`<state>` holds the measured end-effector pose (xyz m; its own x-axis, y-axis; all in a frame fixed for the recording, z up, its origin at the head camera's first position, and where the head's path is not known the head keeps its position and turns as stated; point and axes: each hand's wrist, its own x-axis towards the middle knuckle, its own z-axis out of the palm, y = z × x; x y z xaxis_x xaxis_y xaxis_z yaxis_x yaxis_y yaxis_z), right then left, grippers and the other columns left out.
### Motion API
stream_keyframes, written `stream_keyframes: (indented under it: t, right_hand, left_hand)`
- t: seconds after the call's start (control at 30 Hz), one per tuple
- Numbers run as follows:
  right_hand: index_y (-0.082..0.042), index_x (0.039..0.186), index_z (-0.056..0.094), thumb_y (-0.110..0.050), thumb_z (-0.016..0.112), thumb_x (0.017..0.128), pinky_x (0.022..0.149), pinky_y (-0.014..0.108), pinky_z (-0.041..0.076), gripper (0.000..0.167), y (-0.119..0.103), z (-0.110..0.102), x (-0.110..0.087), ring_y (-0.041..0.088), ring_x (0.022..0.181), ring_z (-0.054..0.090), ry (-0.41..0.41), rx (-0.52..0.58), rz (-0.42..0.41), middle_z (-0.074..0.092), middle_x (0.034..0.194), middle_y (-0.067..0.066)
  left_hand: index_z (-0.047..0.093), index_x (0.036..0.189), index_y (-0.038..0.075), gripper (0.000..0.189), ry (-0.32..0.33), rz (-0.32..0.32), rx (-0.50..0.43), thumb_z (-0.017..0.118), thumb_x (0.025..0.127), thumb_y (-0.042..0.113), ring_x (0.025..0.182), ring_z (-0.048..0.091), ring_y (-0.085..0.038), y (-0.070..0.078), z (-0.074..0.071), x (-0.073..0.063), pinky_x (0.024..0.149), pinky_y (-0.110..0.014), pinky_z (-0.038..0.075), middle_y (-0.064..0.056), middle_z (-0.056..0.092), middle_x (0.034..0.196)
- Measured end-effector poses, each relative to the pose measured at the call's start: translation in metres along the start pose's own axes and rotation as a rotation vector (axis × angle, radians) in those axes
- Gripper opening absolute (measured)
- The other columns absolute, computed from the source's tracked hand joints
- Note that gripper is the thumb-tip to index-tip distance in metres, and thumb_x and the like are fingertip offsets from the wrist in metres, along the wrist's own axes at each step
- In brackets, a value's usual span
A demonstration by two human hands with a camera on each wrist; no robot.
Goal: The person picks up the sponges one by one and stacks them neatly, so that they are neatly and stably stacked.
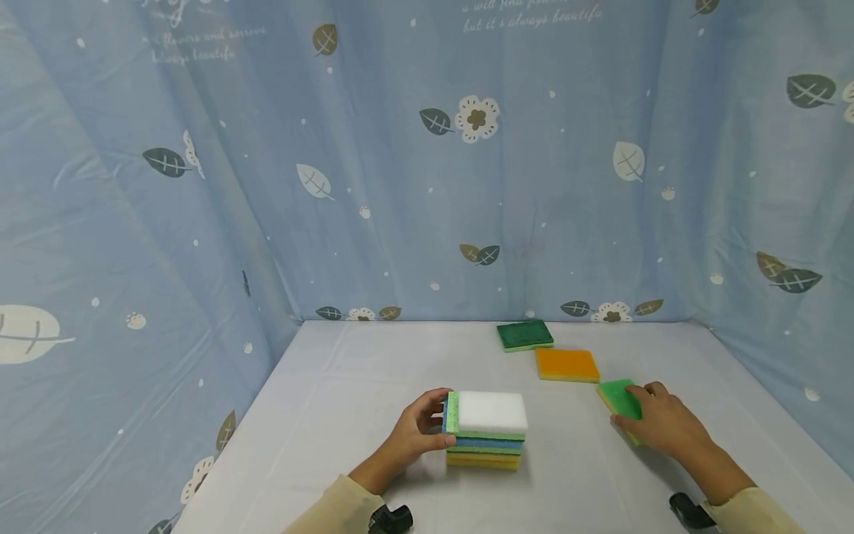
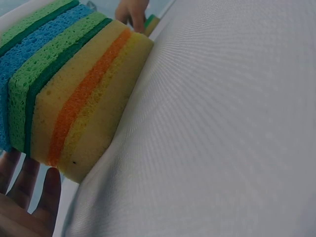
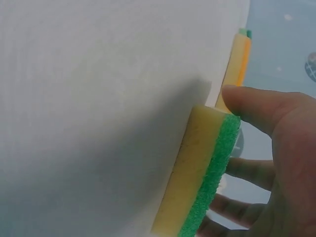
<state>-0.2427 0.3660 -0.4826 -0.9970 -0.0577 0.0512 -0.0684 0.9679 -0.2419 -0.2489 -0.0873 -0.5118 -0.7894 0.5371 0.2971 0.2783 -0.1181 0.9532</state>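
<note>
A stack of coloured sponges (image 1: 485,449), topped by a white sponge (image 1: 494,412), stands upright on the table. My left hand (image 1: 415,429) grips its left side, thumb at the near corner and forefinger at the far one. In the left wrist view, several layers of the stack (image 2: 74,94) show: green, blue, yellow and orange. To the right, a green-and-yellow sponge (image 1: 619,399) lies flat, green face up. My right hand (image 1: 670,423) is spread over it, fingers at the green face. From the right wrist, its thumb (image 3: 266,109) overlaps the sponge's far corner; the other fingertips are hidden behind it.
Beyond the right hand, an orange-topped sponge (image 1: 567,365) and a dark green sponge (image 1: 525,335) lie in a diagonal row. White cloth (image 1: 347,378) covers the table. A blue patterned curtain (image 1: 400,185) hangs along the back and both sides.
</note>
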Motion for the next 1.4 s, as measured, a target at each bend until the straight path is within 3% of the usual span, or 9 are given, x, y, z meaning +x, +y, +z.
stream_keyframes:
  t: [0.53,0.87,1.4]
  right_hand:
    - [0.008,0.134,0.046,-0.059,0.070,0.078,0.068,0.056,0.047,0.091,-0.006,-0.006,-0.001,0.041,0.081,0.055,-0.072,-0.004,0.067,0.043,0.106,0.037]
    - [0.009,0.134,0.046,-0.038,0.070,0.082,0.075,0.066,0.043,0.073,-0.008,-0.018,-0.004,0.058,0.098,0.048,0.016,0.052,0.047,0.042,0.115,0.044]
    - [0.006,0.131,0.053,-0.035,0.074,0.082,0.077,0.066,0.043,0.067,-0.007,-0.013,0.001,0.056,0.103,0.045,0.104,0.086,-0.055,0.042,0.122,0.038]
  left_hand:
    - [0.040,0.144,0.002,0.074,0.004,0.004,0.000,0.077,0.083,0.017,0.119,0.050,-0.032,-0.001,-0.001,0.000,0.098,-0.047,0.042,-0.015,0.051,0.135]
    - [0.041,0.144,0.005,0.071,-0.001,-0.004,-0.008,0.077,0.084,0.016,0.120,0.049,-0.033,0.004,0.002,-0.001,0.098,-0.048,0.041,-0.016,0.050,0.135]
    - [0.041,0.144,0.007,0.069,-0.007,-0.003,-0.001,0.076,0.085,0.017,0.119,0.050,-0.030,-0.002,0.000,-0.001,0.098,-0.045,0.042,-0.013,0.051,0.134]
